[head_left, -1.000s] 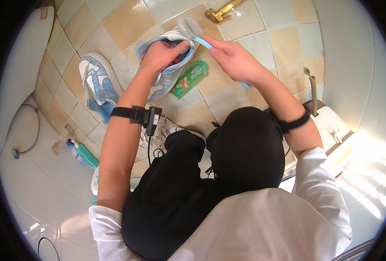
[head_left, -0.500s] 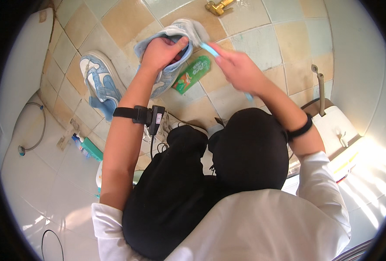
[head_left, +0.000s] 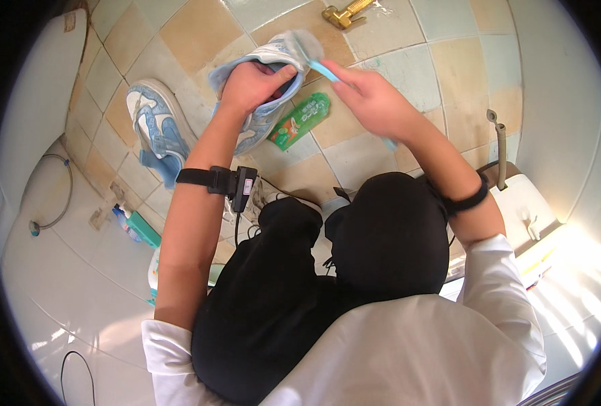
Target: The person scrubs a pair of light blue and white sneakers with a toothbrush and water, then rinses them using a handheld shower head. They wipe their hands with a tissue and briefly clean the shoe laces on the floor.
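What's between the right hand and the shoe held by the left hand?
A blue-handled brush, gripped by the right hand; its blurred bristles overlap the shoe in the head view.

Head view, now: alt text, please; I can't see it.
Left hand tucked into the opening of a blue-and-white shoe, right hand holding a light-blue brush at its edge. A similar shoe sits to the left on the tiled floor; a green packet lies to the right.
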{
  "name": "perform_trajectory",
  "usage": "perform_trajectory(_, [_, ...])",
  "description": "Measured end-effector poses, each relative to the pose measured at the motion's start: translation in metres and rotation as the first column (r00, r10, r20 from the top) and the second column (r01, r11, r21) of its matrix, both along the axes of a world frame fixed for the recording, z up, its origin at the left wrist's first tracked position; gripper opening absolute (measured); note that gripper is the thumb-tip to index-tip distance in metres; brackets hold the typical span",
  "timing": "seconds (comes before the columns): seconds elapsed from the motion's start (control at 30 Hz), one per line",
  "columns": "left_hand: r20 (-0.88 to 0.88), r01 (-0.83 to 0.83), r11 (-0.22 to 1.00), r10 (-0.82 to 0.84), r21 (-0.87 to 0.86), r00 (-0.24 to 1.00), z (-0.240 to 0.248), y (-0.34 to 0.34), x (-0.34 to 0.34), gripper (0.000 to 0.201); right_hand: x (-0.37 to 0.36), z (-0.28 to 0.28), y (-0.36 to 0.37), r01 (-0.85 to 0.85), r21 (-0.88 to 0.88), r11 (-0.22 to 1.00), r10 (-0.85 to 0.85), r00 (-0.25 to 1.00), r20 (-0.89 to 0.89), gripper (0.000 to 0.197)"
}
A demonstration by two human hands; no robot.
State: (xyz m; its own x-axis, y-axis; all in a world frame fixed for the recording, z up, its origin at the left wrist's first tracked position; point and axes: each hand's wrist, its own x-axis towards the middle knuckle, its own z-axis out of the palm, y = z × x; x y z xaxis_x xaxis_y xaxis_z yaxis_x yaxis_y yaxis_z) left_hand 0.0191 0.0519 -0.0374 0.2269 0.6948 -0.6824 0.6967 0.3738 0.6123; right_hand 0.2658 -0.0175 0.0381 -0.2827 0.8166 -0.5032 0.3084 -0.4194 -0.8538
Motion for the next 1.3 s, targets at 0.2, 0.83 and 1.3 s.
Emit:
perform_trajectory(0.2, [-0.052,0.001,1.000,-0.002,-0.029,0.999,0.012,0.002,0.007,0.066,-0.005,0.017,0.021,-0.063,-0.040,0.997,0.067,0.991,0.112,0.046])
perform_trajectory(0.83, [-0.142,0.139,0.990,-0.141,-0.023,0.980,0.029,0.004,0.003,0.081,-0.006,0.072,0.063,-0.438,-0.240,0.866,0.495,0.820,0.288,0.044])
perform_trajectory(1.3, [-0.032,0.068,0.968,-0.062,0.241,0.998,0.019,0.000,0.007,0.074,-0.068,0.065,0.093,-0.686,-0.049,0.726,0.579,0.571,0.582,0.040])
